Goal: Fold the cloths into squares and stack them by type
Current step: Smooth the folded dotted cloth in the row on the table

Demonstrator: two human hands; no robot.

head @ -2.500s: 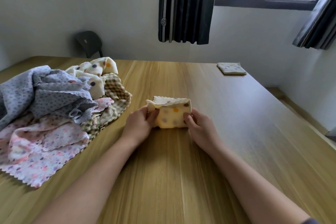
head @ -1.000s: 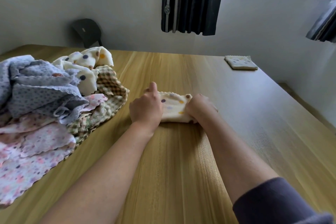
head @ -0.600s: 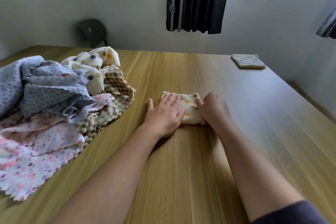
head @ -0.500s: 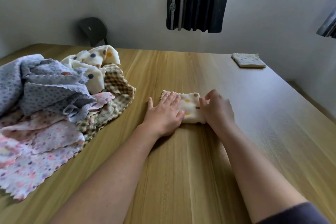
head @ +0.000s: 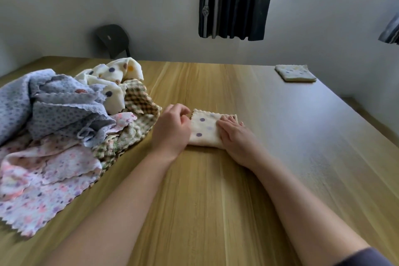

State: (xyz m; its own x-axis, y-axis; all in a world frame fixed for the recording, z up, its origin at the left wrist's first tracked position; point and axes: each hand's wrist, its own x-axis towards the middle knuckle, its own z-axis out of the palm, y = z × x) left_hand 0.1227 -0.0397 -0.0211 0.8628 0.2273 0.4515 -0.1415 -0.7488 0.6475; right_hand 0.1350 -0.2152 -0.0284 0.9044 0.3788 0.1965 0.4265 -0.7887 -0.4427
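A cream cloth with coloured dots, folded into a small square, lies flat on the wooden table in the middle. My left hand sits at its left edge with fingers curled, pinching that edge. My right hand lies flat on the cloth's right part, fingers straight, pressing it down. Another folded dotted square rests at the table's far right corner. A heap of unfolded cloths fills the left side: grey-blue, pink floral, checked and cream dotted ones.
A dark chair stands behind the table's far left. A dark curtain hangs from the window on the far wall. The table's right edge runs close to the wall.
The cloth went from held upright to folded flat on the table. My left hand slid off its top to the left edge and curled; my right hand moved onto the cloth, flat.
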